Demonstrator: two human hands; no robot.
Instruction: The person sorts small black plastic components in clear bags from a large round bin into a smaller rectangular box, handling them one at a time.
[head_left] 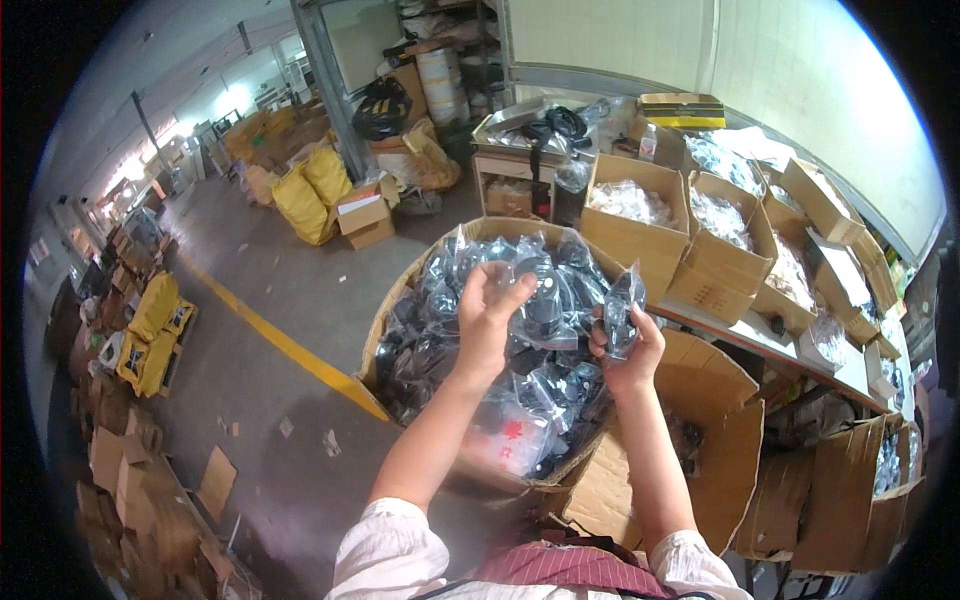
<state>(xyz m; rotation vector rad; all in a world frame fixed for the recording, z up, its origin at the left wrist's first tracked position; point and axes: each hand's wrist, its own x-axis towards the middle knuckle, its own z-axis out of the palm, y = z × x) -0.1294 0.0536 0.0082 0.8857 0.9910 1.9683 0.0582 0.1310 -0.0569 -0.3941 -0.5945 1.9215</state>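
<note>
Both my hands are raised over a large round cardboard bin (372,350) heaped with clear bags of black parts. Between the curled fingers and thumb of my left hand (486,318) is the edge of a clear plastic bag (543,305) with a rounded black part inside. My right hand (632,352) grips a smaller clear plastic bag (622,312), which stands upright with a dark, narrow part in it. The exact shape of both parts is blurred by the plastic. A bag with red print (508,445) lies on the near side of the heap.
Right of the bin stands an open cardboard box (715,440). Beyond it, a long table (755,335) carries several cartons of bagged parts, such as an open carton (640,240). A yellow floor line (270,335) runs toward the bin. Yellow sacks (312,195) stand far left.
</note>
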